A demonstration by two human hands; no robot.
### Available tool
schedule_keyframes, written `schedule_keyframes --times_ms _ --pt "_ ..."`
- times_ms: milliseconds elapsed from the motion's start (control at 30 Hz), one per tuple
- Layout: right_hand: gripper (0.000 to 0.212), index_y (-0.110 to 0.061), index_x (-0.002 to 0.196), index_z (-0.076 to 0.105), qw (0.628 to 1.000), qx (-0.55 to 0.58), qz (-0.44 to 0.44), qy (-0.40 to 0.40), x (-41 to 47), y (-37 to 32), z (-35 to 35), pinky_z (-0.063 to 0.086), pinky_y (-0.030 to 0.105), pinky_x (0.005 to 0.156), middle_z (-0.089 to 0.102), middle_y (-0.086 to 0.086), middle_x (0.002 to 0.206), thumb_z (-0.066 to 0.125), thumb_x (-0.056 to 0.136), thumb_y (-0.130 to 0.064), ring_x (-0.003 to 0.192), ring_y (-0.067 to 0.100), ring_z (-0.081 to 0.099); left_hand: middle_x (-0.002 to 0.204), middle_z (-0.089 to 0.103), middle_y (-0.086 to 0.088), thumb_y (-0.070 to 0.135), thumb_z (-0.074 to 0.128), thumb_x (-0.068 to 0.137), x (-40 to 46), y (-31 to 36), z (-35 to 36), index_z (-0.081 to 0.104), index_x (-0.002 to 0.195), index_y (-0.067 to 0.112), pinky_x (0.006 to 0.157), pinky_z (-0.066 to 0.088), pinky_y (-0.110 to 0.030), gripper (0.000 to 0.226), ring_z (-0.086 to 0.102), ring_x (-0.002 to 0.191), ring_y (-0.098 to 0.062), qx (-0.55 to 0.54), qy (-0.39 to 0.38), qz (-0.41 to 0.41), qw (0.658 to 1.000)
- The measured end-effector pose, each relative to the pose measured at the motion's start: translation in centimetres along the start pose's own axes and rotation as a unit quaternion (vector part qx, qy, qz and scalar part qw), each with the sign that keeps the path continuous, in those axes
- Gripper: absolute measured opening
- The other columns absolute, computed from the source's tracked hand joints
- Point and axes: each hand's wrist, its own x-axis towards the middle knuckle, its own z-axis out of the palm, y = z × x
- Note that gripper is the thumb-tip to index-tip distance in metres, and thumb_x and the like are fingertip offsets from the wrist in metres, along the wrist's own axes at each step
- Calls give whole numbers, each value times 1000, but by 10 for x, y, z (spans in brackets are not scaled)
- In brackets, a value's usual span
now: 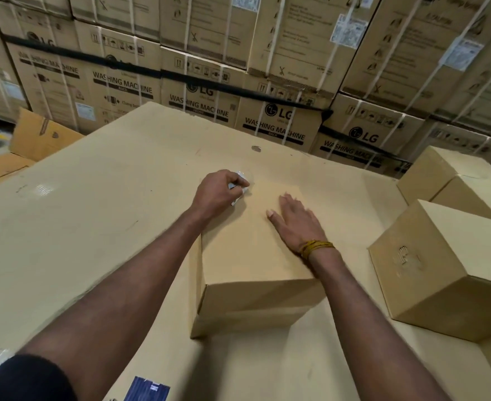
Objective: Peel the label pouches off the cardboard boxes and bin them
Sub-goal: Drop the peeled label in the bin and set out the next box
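Observation:
A plain cardboard box [253,256] stands in front of me on a wide cardboard surface [93,227]. At its far left corner my left hand [218,193] grips a crumpled clear label pouch [240,188], most of it hidden inside the fist. My right hand [296,224] lies flat on the box top with fingers straight, pressing it down. A yellow thread band circles that wrist.
Two more plain boxes stand at the right [446,270] and far right [452,175]. An open carton [38,137] sits at the far left. Stacked washing machine cartons [267,117] form a wall behind. A dark blue item [148,389] lies at the bottom edge.

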Motion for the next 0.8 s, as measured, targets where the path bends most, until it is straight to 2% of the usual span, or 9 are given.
schedule_keyframes --times_ms 67,133,267,333,467,533,600,700,800 --pt "79 -16 159 7 993 28 115 20 10 10 -5 1 46 124 -4 8 167 18 99 -66 154 24 -4 113 72 7 12 61 85 -1 -3 0 78 103 22 86 47 -24 27 63 106 -10 -5 2 -5 1000" --pt "79 -18 159 9 992 50 108 40 -2 -1 -3 -1 47 124 -8 12 166 18 98 -67 153 26 -8 113 72 7 16 61 84 -2 -4 0 79 103 22 86 48 -25 26 63 106 -10 -9 0 -11 1000" --pt "65 -38 158 7 983 28 -178 -22 -61 -48 14 -2 41 123 -8 -3 166 23 100 -63 153 16 -7 113 73 6 25 57 78 -1 -2 -1 79 102 21 92 51 -32 33 65 106 -12 -12 -5 -13 1000" --pt "60 -45 156 10 975 0 -221 -35 -62 -43 17 0 41 123 -2 -9 167 23 100 -63 153 13 -4 112 73 5 27 55 77 -3 0 -1 79 102 22 91 51 -32 35 65 106 -12 -8 -9 -12 1000" --pt "63 -45 156 12 1000 1 -22 13 -10 11 4 3 47 123 1 -7 167 20 97 -68 154 22 1 113 73 4 16 59 84 -3 2 -1 78 104 21 89 52 -31 28 65 103 -12 -12 -8 -13 1000" --pt "69 -39 158 10 994 26 110 9 7 33 -4 5 54 122 5 7 167 19 97 -70 153 31 3 113 72 4 11 58 86 -3 1 0 78 104 21 87 51 -29 29 64 104 -11 -11 -2 -14 1000" --pt "73 -30 159 10 987 23 156 19 2 32 -5 4 56 121 4 17 166 21 97 -68 152 36 -1 114 72 4 10 58 86 -2 -2 0 78 104 21 88 50 -29 29 63 106 -11 -17 2 -14 1000" --pt "68 -35 158 12 999 26 11 45 -35 -11 5 0 51 123 -5 7 167 28 99 -63 153 29 -6 115 72 3 10 59 86 -1 -2 0 78 104 20 90 50 -31 28 63 109 -13 -17 -1 -10 1000" --pt "62 -44 156 11 988 22 -154 -22 -63 -44 20 -2 48 123 -4 -4 167 27 99 -64 153 19 -5 115 72 3 11 60 86 -1 -2 -1 78 104 20 92 51 -33 27 63 110 -13 -14 -2 -5 1000"
